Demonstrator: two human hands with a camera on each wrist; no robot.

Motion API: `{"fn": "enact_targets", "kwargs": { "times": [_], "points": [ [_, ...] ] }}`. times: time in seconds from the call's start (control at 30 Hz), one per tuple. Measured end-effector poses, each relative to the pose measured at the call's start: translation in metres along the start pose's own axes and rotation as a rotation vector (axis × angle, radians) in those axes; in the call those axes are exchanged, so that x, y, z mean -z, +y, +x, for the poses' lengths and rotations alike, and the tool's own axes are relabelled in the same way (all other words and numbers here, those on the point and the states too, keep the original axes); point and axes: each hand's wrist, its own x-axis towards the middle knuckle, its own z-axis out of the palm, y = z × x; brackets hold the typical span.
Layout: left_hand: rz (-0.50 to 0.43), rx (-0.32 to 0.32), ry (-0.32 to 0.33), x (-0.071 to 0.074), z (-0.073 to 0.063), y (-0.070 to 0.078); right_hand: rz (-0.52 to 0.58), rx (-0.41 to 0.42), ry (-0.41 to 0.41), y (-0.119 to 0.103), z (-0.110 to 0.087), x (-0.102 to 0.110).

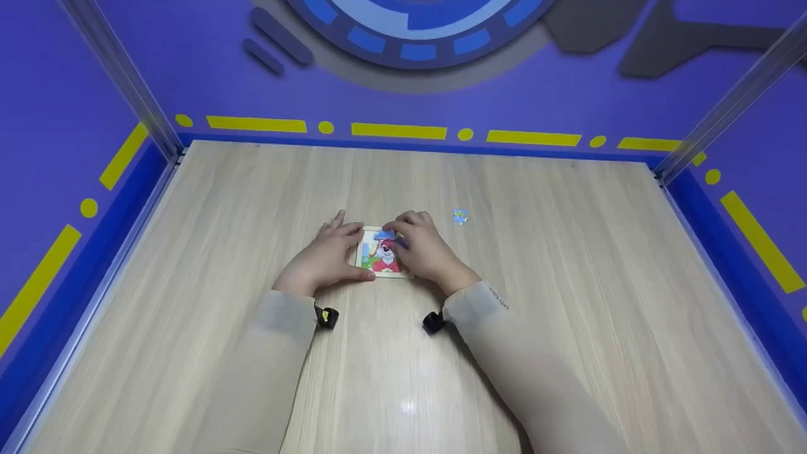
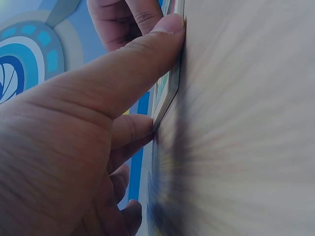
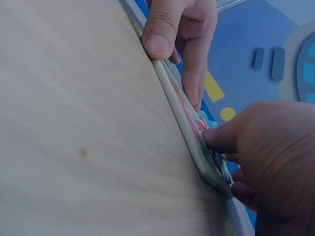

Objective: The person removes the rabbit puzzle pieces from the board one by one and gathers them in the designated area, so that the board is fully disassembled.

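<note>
A small jigsaw puzzle point(image 1: 385, 266) in a pale wooden frame lies on the table, with a red and white cartoon character in its picture. My left hand point(image 1: 325, 257) holds the frame at its left side, thumb on the near edge and fingertips at the far left corner. Over the right part of the picture, my right hand point(image 1: 429, 249) pinches a puzzle piece point(image 3: 207, 119), whose light blue edge stands up from the board in the right wrist view. The right fingers hide much of that piece and the board's right side.
One loose blue puzzle piece point(image 1: 460, 216) lies on the wooden table point(image 1: 567, 284), beyond and right of my right hand. Blue-purple panels point(image 1: 403, 113) with yellow marks wall the table at the back and both sides.
</note>
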Motion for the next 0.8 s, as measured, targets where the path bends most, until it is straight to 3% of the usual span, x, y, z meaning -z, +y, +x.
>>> {"fn": "enact_targets", "kwargs": {
  "times": [0.8],
  "points": [
    [-0.005,0.003,-0.004,-0.0006,0.0023,-0.0019,-0.038,0.021,-0.051,0.0020,0.0017,0.0009]
  ]
}}
